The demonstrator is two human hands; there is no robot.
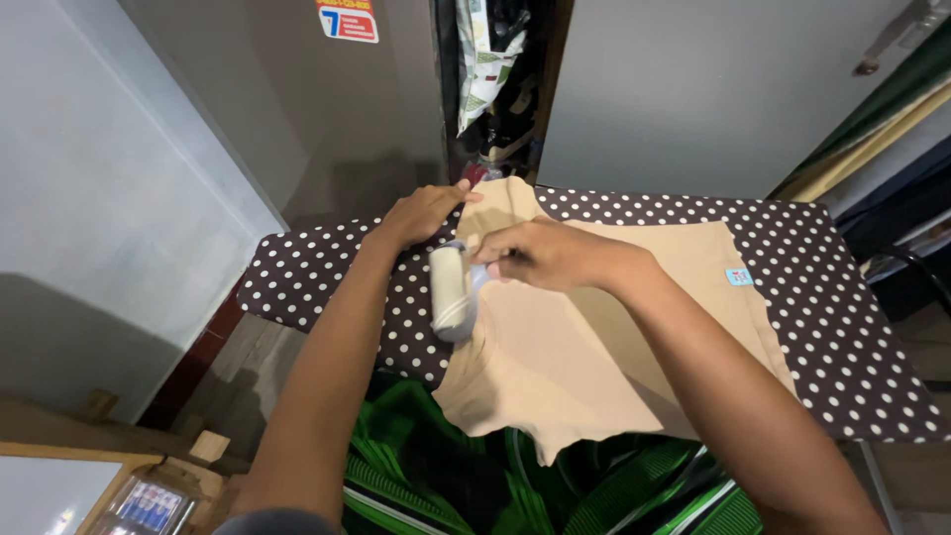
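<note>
Taking the polka-dot ironing board (327, 267) as the landmark, a brown cover with white dots, the beige garment (555, 347) lies across its middle, with one end hanging off the near edge over a green striped cloth (555, 495) below. At the left of the garment, towards the far edge of the board, the left hand (421, 213) lies flat, its fingers (458, 190) spread out and pressed on the garment's upper left corner and the board cover beside it, holding the fabric down and gripping nothing. Just right of that, the white lint roller (451, 292) rests on the garment's left edge, its drum lying along the board's depth and touching the cloth. The right hand (545, 253) is closed round the roller's pale handle, with its fingers (500, 256) curled tight about it. As a judgement of progress: the roller sits at the garment's left margin, so the work looks to be somewhere in the middle of a pass over that side; the pictures do not show which parts of the cloth have been rolled, since the fabric looks equally smooth and plain everywhere. The broad right part of the garment, which reaches to a small blue label (739, 276) near the board's right half, lies flat with no hand on it. The overhanging near end is loosely folded and hangs off the board. Beyond the board's far edge stand grey panels (674, 89).
</note>
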